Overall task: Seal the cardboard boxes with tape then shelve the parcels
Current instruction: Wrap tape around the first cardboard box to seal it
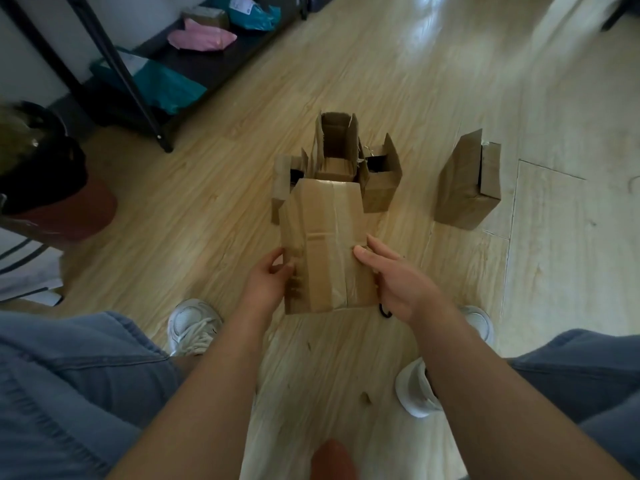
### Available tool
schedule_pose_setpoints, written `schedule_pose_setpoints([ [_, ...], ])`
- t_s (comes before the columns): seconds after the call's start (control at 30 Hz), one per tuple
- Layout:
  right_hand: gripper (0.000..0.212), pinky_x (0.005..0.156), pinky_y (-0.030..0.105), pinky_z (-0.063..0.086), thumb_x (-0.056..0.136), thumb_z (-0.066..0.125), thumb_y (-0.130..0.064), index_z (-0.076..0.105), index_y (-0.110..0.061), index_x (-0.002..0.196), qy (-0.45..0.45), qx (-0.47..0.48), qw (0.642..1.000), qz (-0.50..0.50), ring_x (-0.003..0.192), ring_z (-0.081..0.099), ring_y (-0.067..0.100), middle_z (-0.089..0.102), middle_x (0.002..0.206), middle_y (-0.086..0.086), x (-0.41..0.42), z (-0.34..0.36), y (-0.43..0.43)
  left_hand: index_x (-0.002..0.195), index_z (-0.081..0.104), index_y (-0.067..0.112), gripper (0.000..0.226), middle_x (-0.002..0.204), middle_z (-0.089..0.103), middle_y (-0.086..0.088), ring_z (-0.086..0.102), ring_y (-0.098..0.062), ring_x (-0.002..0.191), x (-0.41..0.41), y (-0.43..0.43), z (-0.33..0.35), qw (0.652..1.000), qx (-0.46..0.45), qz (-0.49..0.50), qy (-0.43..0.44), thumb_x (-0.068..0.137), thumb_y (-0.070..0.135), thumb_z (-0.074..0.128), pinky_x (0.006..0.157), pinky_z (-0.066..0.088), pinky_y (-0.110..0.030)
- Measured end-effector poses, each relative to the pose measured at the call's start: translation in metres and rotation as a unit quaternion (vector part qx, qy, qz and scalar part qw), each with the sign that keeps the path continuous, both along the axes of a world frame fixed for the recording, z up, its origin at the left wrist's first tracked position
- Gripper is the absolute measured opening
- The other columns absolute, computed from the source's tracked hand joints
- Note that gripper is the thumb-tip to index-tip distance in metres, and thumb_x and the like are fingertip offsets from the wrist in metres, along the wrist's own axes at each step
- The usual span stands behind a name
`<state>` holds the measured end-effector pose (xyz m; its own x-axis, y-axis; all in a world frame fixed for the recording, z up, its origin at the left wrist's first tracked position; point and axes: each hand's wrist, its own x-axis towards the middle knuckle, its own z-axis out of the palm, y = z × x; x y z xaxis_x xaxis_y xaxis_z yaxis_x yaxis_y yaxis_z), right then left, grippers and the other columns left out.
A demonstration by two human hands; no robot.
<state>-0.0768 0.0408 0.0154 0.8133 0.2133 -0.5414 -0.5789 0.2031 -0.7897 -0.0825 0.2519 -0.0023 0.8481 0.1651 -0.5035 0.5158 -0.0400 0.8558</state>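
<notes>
A long cardboard box (323,244) with tape along its top is held between both hands above the wooden floor. My left hand (272,275) grips its left edge, fingers curled round the side. My right hand (394,275) holds the right edge, thumb lying on top. Behind it stand an open tall box (335,136) and two smaller boxes with raised flaps, one on the left (285,178) and one on the right (381,178). A closed box (465,188) stands alone to the right. No tape roll is visible.
A black metal shelf (145,95) at upper left holds teal (166,84) and pink (201,38) mailer bags and a small box. A dark bin with a black bag (52,174) stands at left. My knees and white shoes (194,327) frame the floor near me.
</notes>
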Motion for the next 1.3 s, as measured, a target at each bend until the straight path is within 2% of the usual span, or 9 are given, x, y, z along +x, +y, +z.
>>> schedule_pose_setpoints([
  [0.07,0.051,0.085,0.023,0.050,0.096,0.065,-0.022,0.050,-0.028,0.144,-0.002,-0.015,1.000,-0.015,0.098,0.067,-0.002,0.073,0.103,-0.023,0.000,-0.004,0.001,0.139,0.055,0.018,0.039,0.115,0.060,0.003,0.055,-0.009,0.096,0.003,-0.005,0.005,0.999,0.038,-0.010,-0.019,0.100,0.012,0.054,0.072,0.046,-0.014],
  [0.27,0.057,0.104,0.032,0.048,0.091,0.073,-0.030,0.051,-0.030,0.144,-0.011,-0.050,0.998,-0.042,0.114,0.063,0.003,0.066,0.126,-0.017,0.002,-0.009,0.010,0.127,0.065,0.018,0.031,0.108,0.072,-0.001,0.069,-0.018,0.092,0.014,-0.014,0.023,0.998,0.030,0.040,-0.033,0.097,0.017,0.058,0.087,0.057,-0.040],
  [0.4,0.049,0.087,0.020,0.053,0.094,0.068,-0.020,0.055,-0.033,0.140,-0.056,-0.096,0.993,-0.031,0.095,0.068,-0.006,0.073,0.100,-0.026,0.000,-0.007,0.013,0.117,0.071,0.014,0.025,0.095,0.074,-0.001,0.071,-0.019,0.086,0.016,-0.017,0.026,0.994,0.036,0.093,-0.041,0.098,0.023,0.057,0.082,0.060,-0.041],
  [0.5,0.051,0.067,0.011,0.052,0.092,0.070,-0.013,0.058,-0.034,0.137,-0.075,-0.163,0.984,-0.022,0.095,0.066,-0.001,0.067,0.115,-0.014,0.000,-0.003,0.015,0.111,0.073,0.012,0.032,0.094,0.075,-0.001,0.072,-0.018,0.085,0.011,-0.014,0.025,0.994,0.024,0.103,-0.018,0.093,0.038,0.065,0.081,0.060,-0.038],
  [0.67,0.038,0.084,0.023,0.054,0.092,0.070,-0.014,0.067,-0.028,0.127,-0.103,-0.278,0.955,0.019,0.099,0.065,0.010,0.067,0.109,-0.003,0.001,-0.002,0.018,0.113,0.075,0.019,0.026,0.095,0.075,0.006,0.069,-0.011,0.088,0.005,-0.011,0.025,0.993,0.107,0.026,-0.036,0.087,0.023,0.073,0.085,0.057,-0.039],
  [0.9,0.056,0.096,0.044,0.055,0.092,0.059,-0.059,0.049,-0.034,0.142,-0.051,-0.244,0.968,0.003,0.102,0.068,0.015,0.065,0.117,-0.006,-0.002,0.002,0.023,0.117,0.073,0.019,0.030,0.097,0.074,0.002,0.060,-0.002,0.076,-0.002,-0.011,0.025,0.978,0.195,-0.005,-0.072,0.088,0.011,0.070,0.056,0.039,0.000],
  [1.03,0.048,0.085,0.040,0.061,0.093,0.044,-0.070,0.053,-0.032,0.120,-0.004,-0.206,0.978,-0.035,0.092,0.072,0.019,0.067,0.111,-0.001,0.005,0.010,0.022,0.100,0.080,0.018,0.017,0.087,0.076,-0.001,0.065,-0.011,0.077,-0.007,-0.015,0.021,0.989,0.140,0.007,-0.055,0.085,0.016,0.071,0.059,0.043,-0.004],
  [1.1,0.041,0.082,0.042,0.062,0.093,0.049,-0.068,0.055,-0.030,0.109,0.012,-0.198,0.979,-0.057,0.096,0.071,0.023,0.066,0.112,0.001,0.010,0.011,0.020,0.091,0.080,0.017,0.012,0.081,0.076,-0.001,0.072,-0.016,0.082,-0.009,-0.018,0.022,0.998,0.043,0.026,-0.026,0.085,0.025,0.073,0.079,0.056,-0.021],
  [1.3,0.034,0.092,0.041,0.059,0.091,0.070,-0.036,0.060,-0.016,0.117,0.027,-0.153,0.987,-0.050,0.108,0.066,0.021,0.065,0.122,0.004,0.007,0.008,0.012,0.100,0.071,0.009,0.053,0.089,0.076,-0.004,0.073,-0.017,0.085,-0.004,-0.018,0.031,0.996,-0.065,0.049,0.035,0.091,0.058,0.054,0.080,0.057,-0.028],
])
